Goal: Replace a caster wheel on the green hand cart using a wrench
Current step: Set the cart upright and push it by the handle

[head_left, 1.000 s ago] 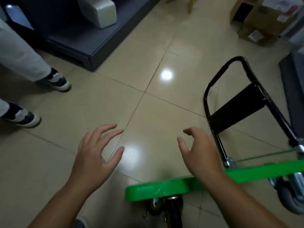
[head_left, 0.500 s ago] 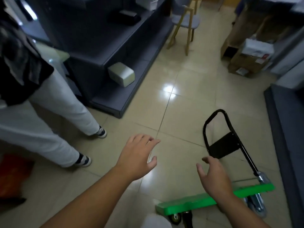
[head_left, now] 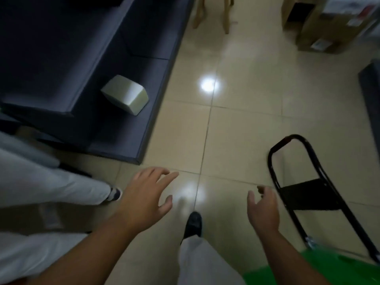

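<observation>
A left hand (head_left: pixel 144 198) hovers open, fingers spread, over the tiled floor (head_left: pixel 246 120). The right hand (head_left: pixel 264 210), loosely curled and empty, hangs just left of the black handle (head_left: pixel 308 195) of the cart (head_left: pixel 333 268), whose green deck fills the lower right.

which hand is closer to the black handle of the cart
Right. The right hand hovers just left of the black handle, not touching it; the left hand is much farther left, over the tiled floor.
</observation>
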{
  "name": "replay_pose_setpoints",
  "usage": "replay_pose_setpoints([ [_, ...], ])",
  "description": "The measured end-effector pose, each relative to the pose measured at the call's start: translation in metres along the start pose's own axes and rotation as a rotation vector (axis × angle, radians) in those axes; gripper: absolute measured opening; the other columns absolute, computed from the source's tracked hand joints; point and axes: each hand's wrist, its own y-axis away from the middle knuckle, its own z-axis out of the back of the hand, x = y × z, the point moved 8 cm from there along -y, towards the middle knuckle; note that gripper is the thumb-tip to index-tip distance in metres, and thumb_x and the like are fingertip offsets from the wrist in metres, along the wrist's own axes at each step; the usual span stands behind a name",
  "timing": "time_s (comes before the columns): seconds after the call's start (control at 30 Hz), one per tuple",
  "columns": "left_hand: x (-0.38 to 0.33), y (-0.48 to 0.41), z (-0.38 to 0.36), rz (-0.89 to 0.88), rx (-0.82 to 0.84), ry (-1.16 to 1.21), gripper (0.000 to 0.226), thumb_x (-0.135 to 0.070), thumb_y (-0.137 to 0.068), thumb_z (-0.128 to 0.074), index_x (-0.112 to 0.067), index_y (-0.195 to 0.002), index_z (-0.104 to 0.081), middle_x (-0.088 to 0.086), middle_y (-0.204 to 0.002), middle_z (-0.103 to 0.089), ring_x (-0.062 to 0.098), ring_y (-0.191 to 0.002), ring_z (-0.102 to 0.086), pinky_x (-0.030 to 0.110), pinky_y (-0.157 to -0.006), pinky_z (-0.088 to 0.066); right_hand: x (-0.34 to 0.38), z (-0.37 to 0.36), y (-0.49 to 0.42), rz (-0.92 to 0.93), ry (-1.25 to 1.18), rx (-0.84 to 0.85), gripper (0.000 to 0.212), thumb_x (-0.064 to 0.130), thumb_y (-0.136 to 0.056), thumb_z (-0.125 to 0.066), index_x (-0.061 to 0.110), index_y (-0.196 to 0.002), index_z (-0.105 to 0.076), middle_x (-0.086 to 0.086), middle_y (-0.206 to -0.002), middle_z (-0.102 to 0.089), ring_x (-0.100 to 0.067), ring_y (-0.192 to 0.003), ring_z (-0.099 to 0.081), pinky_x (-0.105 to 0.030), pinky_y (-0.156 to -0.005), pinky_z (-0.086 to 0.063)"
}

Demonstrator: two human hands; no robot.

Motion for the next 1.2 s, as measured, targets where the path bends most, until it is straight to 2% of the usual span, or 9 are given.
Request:
replay_pose_setpoints([
  [0.23, -0.064, -0.212, 0.003, -0.235, 0.088, -0.03, 0.062, -0.035, -0.08, -0.079, -0.024, -0.139, -0.064, -0.003, -0.118, -0.067, 0.023, -0.111, -0.064, 0.041, -0.097, -0.049, 0.031, 0.02, -0.12, -0.153, -0.09, -0.057, 0.031, 0.024, -0.097, -0.063, 0.01, -0.125, -0.06, -0.008, -0.122, -0.057, -0.028, -0.109, -0.058, -0.036, -0.088, -0.048],
  [0.4, -0.165, -0.354, -0.006, -0.55, 0.216, -0.067, 0.059, -0.038, -0.086, -0.072, -0.028, -0.143, -0.061, -0.004, -0.125, -0.066, 0.022, -0.118, -0.061, 0.037, -0.103, -0.043, 0.019, 0.049, -0.188, -0.371, -0.191, -0.115, 0.032, 0.03, -0.1, -0.058, 0.016, -0.129, -0.057, -0.004, -0.126, -0.056, -0.021, -0.113, -0.056, -0.037, -0.092, -0.049],
  [0.57, -0.257, -0.469, -0.049, -0.855, 0.289, -0.185, 0.063, -0.041, -0.081, -0.076, -0.025, -0.141, -0.064, -0.004, -0.117, -0.069, 0.021, -0.109, -0.065, 0.037, -0.097, -0.05, -0.017, 0.036, -0.267, -0.59, -0.333, -0.142, 0.041, 0.037, -0.101, -0.055, 0.018, -0.138, -0.052, 0.002, -0.136, -0.053, -0.017, -0.123, -0.054, -0.038, -0.1, -0.049],
  [0.67, -0.305, -0.52, -0.096, -1.014, 0.355, -0.238, 0.064, -0.046, -0.08, -0.07, -0.027, -0.141, -0.062, -0.007, -0.116, -0.067, 0.018, -0.108, -0.063, 0.035, -0.096, -0.05, -0.046, 0.016, -0.322, -0.704, -0.46, -0.197, 0.042, 0.037, -0.101, -0.056, 0.02, -0.139, -0.05, 0.002, -0.138, -0.053, -0.018, -0.124, -0.054, -0.037, -0.1, -0.049],
  [0.87, -0.366, -0.594, -0.218, -1.14, 0.501, -0.347, 0.069, -0.056, -0.089, -0.058, -0.037, -0.154, -0.043, -0.01, -0.137, -0.058, 0.015, -0.129, -0.051, 0.035, -0.112, -0.037, -0.11, -0.035, -0.396, -0.919, -0.594, -0.213, 0.046, 0.037, -0.099, -0.06, 0.021, -0.14, -0.049, 0.001, -0.139, -0.052, -0.02, -0.123, -0.054, -0.034, -0.097, -0.049],
  [0.97, -0.384, -0.621, -0.284, -1.185, 0.576, -0.382, 0.077, -0.059, -0.091, -0.054, -0.038, -0.16, -0.026, -0.01, -0.146, -0.049, 0.014, -0.135, -0.042, 0.032, -0.115, -0.029, -0.133, -0.069, -0.422, -0.957, -0.694, -0.213, 0.056, 0.034, -0.098, -0.064, 0.019, -0.148, -0.044, -0.001, -0.144, -0.049, -0.021, -0.128, -0.051, -0.037, -0.104, -0.047],
  [1.07, -0.394, -0.639, -0.34, -1.22, 0.651, -0.431, 0.085, -0.056, -0.091, -0.057, -0.034, -0.163, -0.018, -0.007, -0.152, -0.041, 0.016, -0.141, -0.036, 0.034, -0.12, -0.023, -0.146, -0.097, -0.45, -0.985, -0.799, -0.268, 0.061, 0.032, -0.095, -0.067, 0.022, -0.15, -0.041, 0.0, -0.147, -0.048, -0.02, -0.135, -0.047, -0.039, -0.11, -0.043],
  [1.13, -0.4, -0.645, -0.368, -1.247, 0.684, -0.443, 0.086, -0.052, -0.092, -0.06, -0.03, -0.163, -0.018, -0.005, -0.156, -0.036, 0.018, -0.145, -0.032, 0.035, -0.123, -0.018, -0.156, -0.11, -0.466, -1.035, -0.899, -0.391, 0.056, 0.025, -0.095, -0.067, 0.022, -0.146, -0.045, 0.001, -0.144, -0.053, -0.018, -0.133, -0.05, -0.029, -0.106, -0.042],
  [1.2, -0.403, -0.646, -0.382, -1.299, 0.736, -0.457, 0.075, -0.045, -0.095, -0.059, -0.028, -0.161, -0.027, -0.003, -0.157, -0.036, 0.019, -0.145, -0.034, 0.034, -0.124, -0.018, -0.161, -0.119, -0.481, -1.041, -0.937, -0.441, 0.05, 0.021, -0.096, -0.064, 0.023, -0.143, -0.048, 0.002, -0.14, -0.056, -0.013, -0.127, -0.054, -0.022, -0.102, -0.043],
])
